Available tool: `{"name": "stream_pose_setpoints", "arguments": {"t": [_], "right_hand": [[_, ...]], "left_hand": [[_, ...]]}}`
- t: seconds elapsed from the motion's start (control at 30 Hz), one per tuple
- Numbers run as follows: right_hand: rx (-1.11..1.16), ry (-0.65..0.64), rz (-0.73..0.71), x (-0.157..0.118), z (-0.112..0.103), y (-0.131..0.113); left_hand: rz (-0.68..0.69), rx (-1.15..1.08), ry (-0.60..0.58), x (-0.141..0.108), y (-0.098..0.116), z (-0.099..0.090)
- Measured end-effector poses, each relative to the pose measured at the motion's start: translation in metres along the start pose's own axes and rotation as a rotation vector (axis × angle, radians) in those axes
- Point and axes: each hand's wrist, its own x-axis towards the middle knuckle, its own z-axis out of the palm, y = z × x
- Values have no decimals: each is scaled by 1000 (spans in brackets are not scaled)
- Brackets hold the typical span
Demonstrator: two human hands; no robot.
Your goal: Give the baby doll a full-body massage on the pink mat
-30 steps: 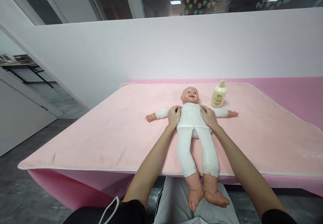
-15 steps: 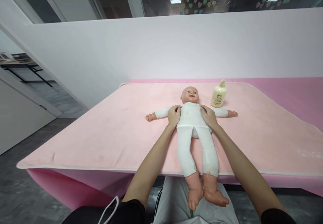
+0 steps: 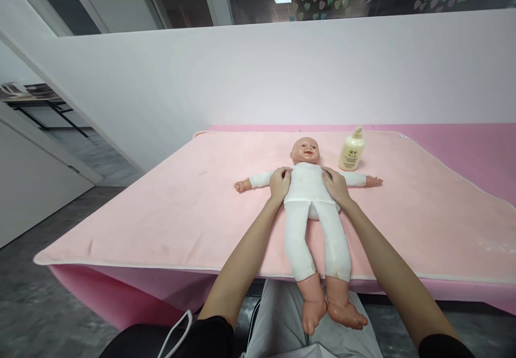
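A baby doll (image 3: pixel 308 183) with a white cloth body lies on its back, head toward the wall and arms stretched out sideways. Its bare feet hang past the table's near edge, over my lap. My left hand (image 3: pixel 279 184) grips the doll at the armpit on the left of the view. At the opposite armpit, my right hand (image 3: pixel 335 184) holds the doll in the same way. Both thumbs rest near the chest, and the other fingers are mostly hidden by the doll's arms and sides. Beyond my right hand stands a pale yellow pump bottle (image 3: pixel 351 151), upright.
A light pink blanket (image 3: pixel 161 213) covers the table, over a darker pink cloth (image 3: pixel 475 148). A white wall (image 3: pixel 258 73) rises behind the far edge. Near my left elbow hangs a white cable (image 3: pixel 177 336).
The whole view has shifted slightly. My hands keep the same hold on the doll, and the doll and bottle stay in place on the blanket.
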Motion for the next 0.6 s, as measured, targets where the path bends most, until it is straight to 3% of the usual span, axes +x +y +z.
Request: {"name": "stream_pose_setpoints", "arguments": {"t": [0.6], "right_hand": [[14,12,-7,0,1,2]], "left_hand": [[-4,3,-2,0,0,0]]}}
